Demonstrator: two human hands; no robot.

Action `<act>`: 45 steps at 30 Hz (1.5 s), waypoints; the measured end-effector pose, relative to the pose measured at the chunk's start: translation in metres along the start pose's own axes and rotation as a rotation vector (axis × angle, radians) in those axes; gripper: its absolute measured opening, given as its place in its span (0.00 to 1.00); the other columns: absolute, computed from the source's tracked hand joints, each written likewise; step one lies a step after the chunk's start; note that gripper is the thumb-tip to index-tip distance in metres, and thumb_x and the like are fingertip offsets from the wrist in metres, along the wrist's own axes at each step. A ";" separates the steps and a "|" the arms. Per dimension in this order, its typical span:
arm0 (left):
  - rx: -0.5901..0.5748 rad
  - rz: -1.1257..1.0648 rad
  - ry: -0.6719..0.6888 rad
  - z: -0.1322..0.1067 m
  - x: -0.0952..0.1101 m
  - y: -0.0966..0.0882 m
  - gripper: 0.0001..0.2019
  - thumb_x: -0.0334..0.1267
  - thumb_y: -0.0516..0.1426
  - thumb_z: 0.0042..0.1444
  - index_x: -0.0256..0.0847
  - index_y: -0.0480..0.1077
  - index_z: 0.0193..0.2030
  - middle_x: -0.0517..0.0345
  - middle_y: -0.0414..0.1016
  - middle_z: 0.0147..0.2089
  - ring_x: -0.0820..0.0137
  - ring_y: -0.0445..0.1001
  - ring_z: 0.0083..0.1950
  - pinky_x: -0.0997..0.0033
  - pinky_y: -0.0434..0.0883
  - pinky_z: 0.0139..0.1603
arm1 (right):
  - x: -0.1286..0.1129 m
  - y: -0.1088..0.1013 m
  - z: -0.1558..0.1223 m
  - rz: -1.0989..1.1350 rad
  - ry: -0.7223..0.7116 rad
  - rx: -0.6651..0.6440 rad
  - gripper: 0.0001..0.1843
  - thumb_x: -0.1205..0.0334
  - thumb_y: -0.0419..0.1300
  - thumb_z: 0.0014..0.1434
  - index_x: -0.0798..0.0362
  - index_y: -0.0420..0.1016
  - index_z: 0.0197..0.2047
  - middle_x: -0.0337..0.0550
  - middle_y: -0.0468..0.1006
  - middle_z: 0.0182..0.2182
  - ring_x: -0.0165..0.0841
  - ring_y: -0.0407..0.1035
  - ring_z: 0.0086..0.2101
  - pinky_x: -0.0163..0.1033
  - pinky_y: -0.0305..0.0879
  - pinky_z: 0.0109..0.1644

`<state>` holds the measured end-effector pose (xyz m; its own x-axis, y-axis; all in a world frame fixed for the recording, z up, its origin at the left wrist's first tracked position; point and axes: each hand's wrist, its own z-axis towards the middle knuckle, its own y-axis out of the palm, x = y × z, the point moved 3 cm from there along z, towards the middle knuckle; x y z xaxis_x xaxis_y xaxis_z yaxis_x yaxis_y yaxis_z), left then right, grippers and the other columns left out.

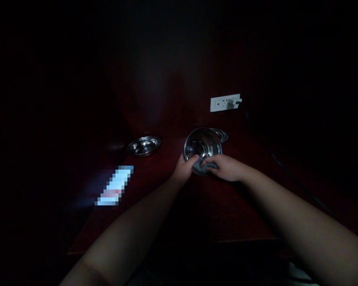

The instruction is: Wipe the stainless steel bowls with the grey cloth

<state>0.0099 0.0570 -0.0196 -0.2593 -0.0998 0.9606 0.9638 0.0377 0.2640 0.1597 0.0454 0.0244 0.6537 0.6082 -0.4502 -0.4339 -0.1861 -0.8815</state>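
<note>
A shiny metal bowl is tilted up on its side with its opening toward me. My left hand grips its lower left rim, the thumb over the edge and the other fingers hidden behind. A grey cloth lies against the lower inside of the bowl. My right hand is closed on this cloth, its fingertips pressing it to the metal. Behind the bowl, partly covered by it, sits a metal dish.
Another metal bowl stands upright at the left on the dark red table. A bright, pixelated rectangle lies near the table's left edge. A white wall socket holds a plug, and a dark cable runs along the right.
</note>
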 end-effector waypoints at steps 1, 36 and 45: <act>-0.002 -0.002 -0.001 0.000 0.000 0.000 0.22 0.41 0.63 0.41 0.37 0.69 0.44 0.52 0.76 0.37 0.64 0.74 0.41 0.59 0.68 0.48 | 0.000 0.000 0.000 0.005 -0.001 0.003 0.14 0.64 0.54 0.55 0.49 0.74 0.44 0.42 0.77 0.39 0.34 0.70 0.39 0.39 0.62 0.47; -0.007 0.035 -0.009 -0.002 0.001 0.001 0.22 0.41 0.62 0.42 0.38 0.68 0.46 0.52 0.75 0.39 0.64 0.74 0.42 0.59 0.68 0.48 | 0.001 0.001 0.000 -0.019 -0.023 0.033 0.14 0.64 0.55 0.54 0.49 0.75 0.43 0.42 0.77 0.39 0.34 0.70 0.39 0.39 0.63 0.47; -0.010 0.024 -0.005 -0.001 0.000 0.001 0.22 0.41 0.62 0.43 0.37 0.68 0.45 0.52 0.75 0.38 0.64 0.74 0.42 0.59 0.68 0.48 | 0.002 0.001 0.000 -0.036 -0.016 0.035 0.14 0.63 0.54 0.55 0.50 0.75 0.44 0.43 0.78 0.40 0.35 0.71 0.40 0.40 0.63 0.47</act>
<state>0.0108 0.0561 -0.0194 -0.2362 -0.0938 0.9672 0.9703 0.0305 0.2399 0.1603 0.0466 0.0225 0.6597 0.6264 -0.4153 -0.4318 -0.1363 -0.8916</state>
